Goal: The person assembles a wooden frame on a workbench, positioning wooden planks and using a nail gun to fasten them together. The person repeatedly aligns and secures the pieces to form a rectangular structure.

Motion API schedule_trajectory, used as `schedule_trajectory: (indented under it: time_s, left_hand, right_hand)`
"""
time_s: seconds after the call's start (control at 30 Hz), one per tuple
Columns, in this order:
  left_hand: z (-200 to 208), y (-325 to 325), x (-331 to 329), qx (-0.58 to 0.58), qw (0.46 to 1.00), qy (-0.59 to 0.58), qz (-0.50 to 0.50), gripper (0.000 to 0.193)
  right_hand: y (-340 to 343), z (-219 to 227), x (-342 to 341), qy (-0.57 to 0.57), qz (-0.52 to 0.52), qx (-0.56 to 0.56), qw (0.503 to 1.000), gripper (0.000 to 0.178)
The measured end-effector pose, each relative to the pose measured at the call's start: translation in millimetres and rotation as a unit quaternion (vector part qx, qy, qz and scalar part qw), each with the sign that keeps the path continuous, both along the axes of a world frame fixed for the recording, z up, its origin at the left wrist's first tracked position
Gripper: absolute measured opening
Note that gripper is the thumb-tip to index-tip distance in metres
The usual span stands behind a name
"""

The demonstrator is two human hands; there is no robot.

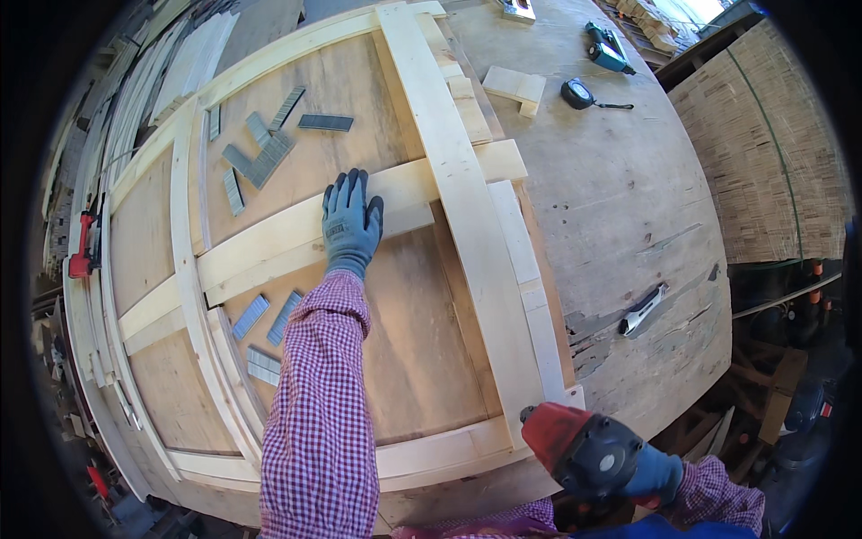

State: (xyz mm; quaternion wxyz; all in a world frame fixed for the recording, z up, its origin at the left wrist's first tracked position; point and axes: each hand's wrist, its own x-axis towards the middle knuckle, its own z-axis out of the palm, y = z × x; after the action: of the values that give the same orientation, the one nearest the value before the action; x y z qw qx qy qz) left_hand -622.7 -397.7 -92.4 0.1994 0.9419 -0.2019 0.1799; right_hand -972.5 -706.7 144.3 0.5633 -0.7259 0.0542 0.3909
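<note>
My left hand (pixel 349 226), in a blue-grey work glove, lies flat with fingers stretched on the middle crosspiece (pixel 260 235) of a pale wooden frame. My right hand (pixel 657 476), gloved too, grips a red and black nail gun (pixel 584 449). Its nose is at the near right corner of the frame, by the end of the long right-hand board (pixel 467 207); whether it touches the wood I cannot tell. Several strips of grey fasteners (pixel 269 160) lie on the panel beyond my left hand. More fastener strips (pixel 250 316) rest beside my left forearm.
On the plywood table (pixel 620 207) right of the frame are a utility knife (pixel 643 310), a tape measure (pixel 577 93), a wood offcut (pixel 514 87) and a teal and black power tool (pixel 609 49). A red tool (pixel 83 247) lies at the left edge. Stacked boards (pixel 768 144) stand far right.
</note>
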Motion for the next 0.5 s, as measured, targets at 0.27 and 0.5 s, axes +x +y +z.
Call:
schedule_trajectory:
  time_s: [0.27, 0.5]
  left_hand:
    - [41.2, 54.7, -257.9, -0.106, 0.981, 0.149, -0.066, 0.04]
    - [88.8, 160.4, -569.7, -0.128, 0.959, 0.185, 0.17, 0.028]
  right_hand:
    - [6.0, -4.0, -69.5, 0.036, 0.021, -0.096, 0.994, 0.076]
    - [38.2, 24.3, -50.9, 0.162, 0.001, -0.141, 0.977, 0.044]
